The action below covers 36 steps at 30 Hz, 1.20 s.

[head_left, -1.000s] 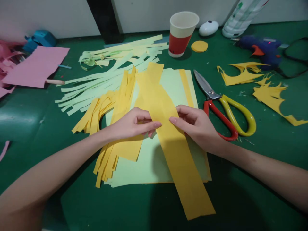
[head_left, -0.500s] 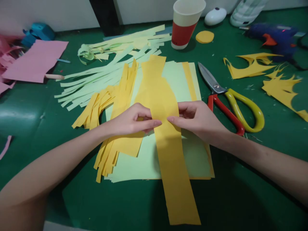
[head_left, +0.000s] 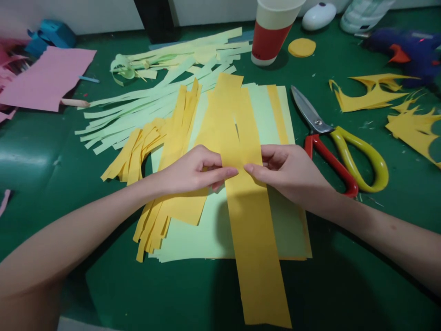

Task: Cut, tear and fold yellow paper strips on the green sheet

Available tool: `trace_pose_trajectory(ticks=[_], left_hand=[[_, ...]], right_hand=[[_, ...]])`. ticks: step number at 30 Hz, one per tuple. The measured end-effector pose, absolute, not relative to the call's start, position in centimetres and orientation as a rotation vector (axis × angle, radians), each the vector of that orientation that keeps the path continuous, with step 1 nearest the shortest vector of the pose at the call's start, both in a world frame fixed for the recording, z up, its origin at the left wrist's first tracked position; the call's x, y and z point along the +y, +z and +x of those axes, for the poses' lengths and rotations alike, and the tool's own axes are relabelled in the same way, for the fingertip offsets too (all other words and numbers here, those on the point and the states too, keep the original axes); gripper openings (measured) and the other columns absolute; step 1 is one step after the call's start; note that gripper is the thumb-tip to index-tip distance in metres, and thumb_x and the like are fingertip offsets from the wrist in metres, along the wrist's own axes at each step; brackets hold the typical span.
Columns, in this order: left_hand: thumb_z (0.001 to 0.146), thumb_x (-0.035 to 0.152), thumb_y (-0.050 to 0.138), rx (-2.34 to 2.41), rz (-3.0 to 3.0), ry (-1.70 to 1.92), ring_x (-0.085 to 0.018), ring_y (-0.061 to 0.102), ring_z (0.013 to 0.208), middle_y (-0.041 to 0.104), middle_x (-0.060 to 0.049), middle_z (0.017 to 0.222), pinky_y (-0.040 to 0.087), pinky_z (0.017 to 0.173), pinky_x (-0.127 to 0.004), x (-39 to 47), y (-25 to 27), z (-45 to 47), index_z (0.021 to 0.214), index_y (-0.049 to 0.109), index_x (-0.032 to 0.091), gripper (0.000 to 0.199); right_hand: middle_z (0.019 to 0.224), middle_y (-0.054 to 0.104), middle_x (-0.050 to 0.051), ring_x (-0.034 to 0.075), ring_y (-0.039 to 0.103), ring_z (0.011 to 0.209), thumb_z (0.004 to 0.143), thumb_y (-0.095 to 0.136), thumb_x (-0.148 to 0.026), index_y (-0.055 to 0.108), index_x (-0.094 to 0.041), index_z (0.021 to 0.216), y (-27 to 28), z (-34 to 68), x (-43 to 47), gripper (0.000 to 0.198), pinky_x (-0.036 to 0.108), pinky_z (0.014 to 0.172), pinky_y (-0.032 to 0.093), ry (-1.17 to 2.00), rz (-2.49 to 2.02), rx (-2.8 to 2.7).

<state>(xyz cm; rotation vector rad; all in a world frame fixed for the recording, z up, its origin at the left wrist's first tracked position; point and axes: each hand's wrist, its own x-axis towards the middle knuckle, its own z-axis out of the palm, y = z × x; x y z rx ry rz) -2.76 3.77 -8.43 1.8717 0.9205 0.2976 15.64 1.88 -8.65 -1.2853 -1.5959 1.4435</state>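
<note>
Yellow paper strip [head_left: 253, 230] pinched between left hand [head_left: 193, 172] and right hand [head_left: 289, 172], split at far end, scissors [head_left: 330, 138] just right

Scissors [head_left: 339, 145] lie right of paper stack [head_left: 268, 119].

A craft table: green mat [head_left: 344, 276], scissors [head_left: 339, 142], glue gun [head_left: 409, 53], cut paper strips [head_left: 144, 110]
</note>
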Motion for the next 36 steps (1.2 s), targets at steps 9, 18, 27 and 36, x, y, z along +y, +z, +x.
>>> trace_pose_trajectory(ticks=[9, 18, 27, 36], left_hand=[[0.083, 0.032, 0.049, 0.953, 1.824, 0.363, -0.006, 0.045, 0.037, 0.054, 0.001, 0.043, 0.033, 0.039, -0.019, 3.82, -8.22, -2.56, 0.048, 0.056, 0.014, 0.04], [0.083, 0.031, 0.049, 0.958, 1.833, 0.396, -0.006, 0.044, 0.038, 0.055, 0.001, 0.044, 0.033, 0.04, -0.018, 3.76, -8.24, -2.37, 0.048, 0.055, 0.014, 0.039], [0.082, 0.034, 0.049, 0.943, 1.852, 0.377, -0.007, 0.045, 0.037, 0.059, 0.0, 0.047, 0.031, 0.037, -0.02, 3.78, -8.28, -2.74, 0.052, 0.057, 0.015, 0.037], [0.084, 0.034, 0.046, 0.983, 1.728, 0.505, -0.005, 0.05, 0.042, 0.05, 0.005, 0.043, 0.04, 0.045, -0.015, 4.04, -8.3, -2.49, 0.051, 0.045, 0.015, 0.039]], right_hand=[[0.061, 0.056, -0.001, 0.011, 0.049, 0.056, 0.074, 0.056, -0.026, 0.059, -0.02, 0.065, -8.79, 15.39, 1.2, 0.011, 0.021, 0.045, 0.039, 1.373, -1.357, -1.517], [0.058, 0.056, -0.002, 0.009, 0.049, 0.05, 0.074, 0.056, -0.019, 0.057, -0.022, 0.058, -8.38, 15.02, 1.12, 0.017, 0.02, 0.042, 0.038, 1.451, -1.304, -1.377], [0.056, 0.055, -0.001, 0.008, 0.046, 0.047, 0.072, 0.057, -0.021, 0.064, -0.022, 0.06, -8.03, 15.55, 1.83, 0.014, 0.02, 0.04, 0.035, 1.715, -1.269, -1.373], [0.062, 0.059, -0.003, 0.005, 0.045, 0.047, 0.065, 0.067, -0.021, 0.068, -0.021, 0.071, -8.26, 16.0, 2.01, 0.005, 0.019, 0.042, 0.036, 1.839, -1.15, -1.211]])
